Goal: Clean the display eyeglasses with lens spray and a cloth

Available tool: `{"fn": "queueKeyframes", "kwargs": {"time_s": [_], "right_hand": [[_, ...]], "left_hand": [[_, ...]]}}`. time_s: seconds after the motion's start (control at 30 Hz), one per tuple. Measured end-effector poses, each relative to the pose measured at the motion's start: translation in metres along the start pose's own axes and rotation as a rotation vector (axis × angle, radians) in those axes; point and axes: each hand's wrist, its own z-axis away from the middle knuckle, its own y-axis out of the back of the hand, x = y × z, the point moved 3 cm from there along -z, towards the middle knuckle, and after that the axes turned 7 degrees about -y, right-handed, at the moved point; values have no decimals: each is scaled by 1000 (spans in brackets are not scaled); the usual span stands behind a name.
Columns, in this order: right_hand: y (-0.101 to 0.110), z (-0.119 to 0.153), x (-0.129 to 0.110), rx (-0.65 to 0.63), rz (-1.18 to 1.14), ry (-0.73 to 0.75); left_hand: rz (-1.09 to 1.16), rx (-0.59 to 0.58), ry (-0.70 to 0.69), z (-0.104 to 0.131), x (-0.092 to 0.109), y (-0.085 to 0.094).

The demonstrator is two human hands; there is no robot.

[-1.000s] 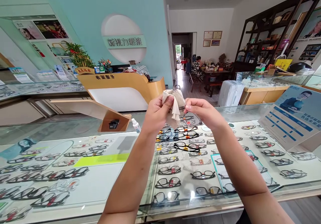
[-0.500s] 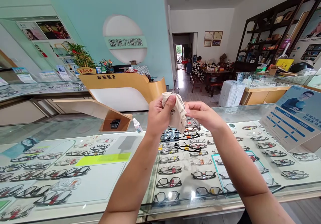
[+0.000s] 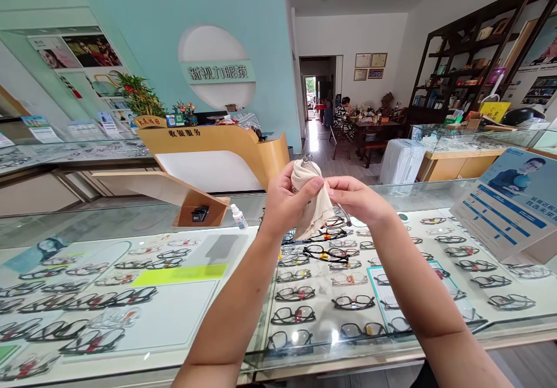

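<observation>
The left hand (image 3: 282,203) is closed around a bunched cream cloth (image 3: 315,214), its thumb pressed across the front, with a loose corner hanging below. The right hand (image 3: 357,201) has thumb and forefinger pinched together at the cloth's right edge, on the side of a pair of glasses (image 3: 308,158) that is mostly wrapped and hidden. A bit of its rim shows above the cloth, and a thin temple sticks out under the right fingers. The fingertips of both hands nearly meet, raised above the glass-topped bench (image 3: 339,366).

Below, eyeglass frames (image 3: 296,294) lie in rows in the bench, many with small coloured tags. On the left part, more frames lie around a yellow-green strip (image 3: 180,275). Toward the far edge, left of the hands, a small white bottle (image 3: 239,217) stands just beside a tilted wooden holder (image 3: 161,186) with a black item (image 3: 199,214) inside. A blue and white placard (image 3: 496,202) stands at the right.

Farther off, a leafy plant (image 3: 139,97) sits at the left end of a wood-fronted counter (image 3: 256,150), before a teal wall (image 3: 143,22) bearing a round sign (image 3: 217,73). A seated person (image 3: 343,114) is at the far right of it, and dark shelves (image 3: 470,38) line the right side.
</observation>
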Motion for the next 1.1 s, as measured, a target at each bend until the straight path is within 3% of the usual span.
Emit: {"fn": "queueKeyframes", "kwargs": {"time_s": [0.2, 0.3, 0.43, 0.63, 0.77, 0.9, 1.0, 1.1], "right_hand": [[-3, -4, 4, -35, 53, 16], [-2, -3, 3, -13, 72, 10], [8, 0, -2, 93, 99, 51], [20, 14, -19, 414, 237, 202], [-5, 16, -23, 576, 696, 271], [-41, -1, -4, 678, 1343, 113], [-54, -11, 10, 642, 1551, 0], [-56, -12, 16, 585, 1610, -22]], "left_hand": [[-80, 176, -95, 1, -2, 2], [-27, 135, -46, -3, -8, 6], [138, 22, 109, -10, -18, 12], [281, 200, 266, -18, -26, 21], [407, 231, 367, -18, -25, 18], [489, 148, 466, -15, -20, 14], [508, 95, 472, -16, -16, 14], [528, 112, 444, -19, -14, 16]]}}
